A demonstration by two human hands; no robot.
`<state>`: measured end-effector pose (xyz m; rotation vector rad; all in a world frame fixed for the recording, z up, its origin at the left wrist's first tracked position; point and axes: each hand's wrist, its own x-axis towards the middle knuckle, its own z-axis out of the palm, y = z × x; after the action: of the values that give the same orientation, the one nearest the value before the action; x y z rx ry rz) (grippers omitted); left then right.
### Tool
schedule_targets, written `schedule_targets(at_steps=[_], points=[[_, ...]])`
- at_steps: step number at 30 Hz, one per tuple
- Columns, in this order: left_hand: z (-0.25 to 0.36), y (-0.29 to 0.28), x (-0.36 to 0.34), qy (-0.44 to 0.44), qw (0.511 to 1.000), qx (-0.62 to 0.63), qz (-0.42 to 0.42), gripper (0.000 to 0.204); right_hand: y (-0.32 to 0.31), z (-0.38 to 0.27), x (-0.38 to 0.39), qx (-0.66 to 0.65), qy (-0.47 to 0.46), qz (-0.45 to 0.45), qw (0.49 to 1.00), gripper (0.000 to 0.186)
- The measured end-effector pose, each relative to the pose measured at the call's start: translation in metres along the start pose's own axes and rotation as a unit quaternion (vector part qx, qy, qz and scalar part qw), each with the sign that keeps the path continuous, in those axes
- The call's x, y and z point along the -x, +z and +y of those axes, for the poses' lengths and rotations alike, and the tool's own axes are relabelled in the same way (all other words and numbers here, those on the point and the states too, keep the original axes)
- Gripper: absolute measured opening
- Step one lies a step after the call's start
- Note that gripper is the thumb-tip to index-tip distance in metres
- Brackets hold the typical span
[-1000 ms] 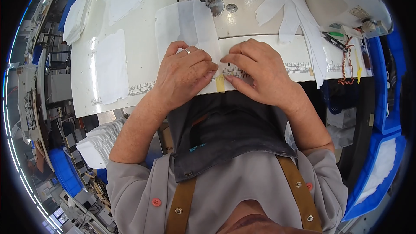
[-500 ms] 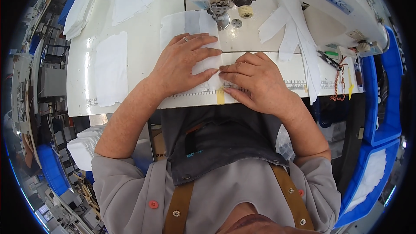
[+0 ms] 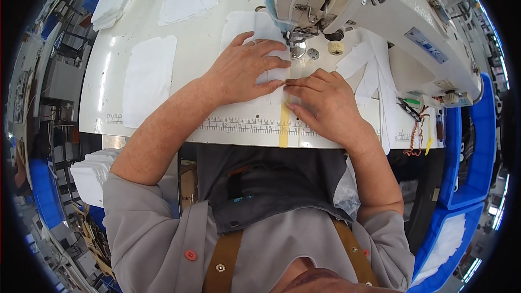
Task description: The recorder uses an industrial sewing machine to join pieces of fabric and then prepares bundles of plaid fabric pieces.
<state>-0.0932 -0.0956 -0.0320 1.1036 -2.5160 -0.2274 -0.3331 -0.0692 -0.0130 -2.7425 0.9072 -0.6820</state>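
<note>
A white fabric piece (image 3: 236, 24) lies on the sewing machine table, its right edge running up to the presser foot (image 3: 298, 35). My left hand (image 3: 247, 70) rests flat on this piece, fingers spread and pointing right. At the fabric's near right edge, my right hand (image 3: 328, 103) has its fingertips pressed together on the cloth. The two hands' fingertips almost meet there. Part of the fabric is hidden under my left hand. Below the hands, a yellow tape strip (image 3: 284, 125) crosses the ruler scale (image 3: 239, 125) printed along the table's front.
More white fabric pieces (image 3: 149, 78) lie at the left and in a stack (image 3: 116, 0) at the far left. White strips (image 3: 373, 73) drape over the front edge at the right. Thread snips (image 3: 411, 109) lie beyond them. Blue bins (image 3: 450, 239) stand at the right.
The fabric and both hands have slid away from the front edge toward the presser foot, uncovering more yellow tape. The whole view has also shifted and tilted.
</note>
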Motion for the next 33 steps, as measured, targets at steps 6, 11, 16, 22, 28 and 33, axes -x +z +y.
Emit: schedule_targets(at_steps=[6, 11, 16, 22, 28, 33], points=[[-0.012, 0.0, -0.011, 0.005, 0.999, -0.037, 0.021, 0.036, 0.002, 0.014, -0.014, 0.023, 0.013, -0.004, 1.0, 0.021], [-0.022, -0.001, -0.025, -0.022, 0.998, -0.056, 0.035, 0.032, 0.007, 0.019, -0.021, 0.04, 0.028, 0.018, 0.999, 0.025], [-0.038, 0.002, -0.036, -0.038, 0.998, -0.042, 0.036, 0.034, 0.016, 0.02, -0.023, 0.075, 0.045, 0.042, 0.995, 0.032], [-0.082, -0.008, -0.046, -0.119, 0.981, -0.001, 0.151, 0.044, 0.021, 0.024, -0.019, 0.085, 0.043, 0.059, 0.994, 0.033], [-0.093, -0.011, -0.057, -0.299, 0.913, -0.223, 0.165, 0.047, 0.017, 0.025, -0.018, 0.065, 0.054, 0.039, 0.996, 0.038], [-0.092, -0.01, -0.076, -0.341, 0.932, -0.111, 0.057, 0.037, 0.014, 0.024, -0.018, 0.056, 0.046, 0.051, 0.996, 0.037]])
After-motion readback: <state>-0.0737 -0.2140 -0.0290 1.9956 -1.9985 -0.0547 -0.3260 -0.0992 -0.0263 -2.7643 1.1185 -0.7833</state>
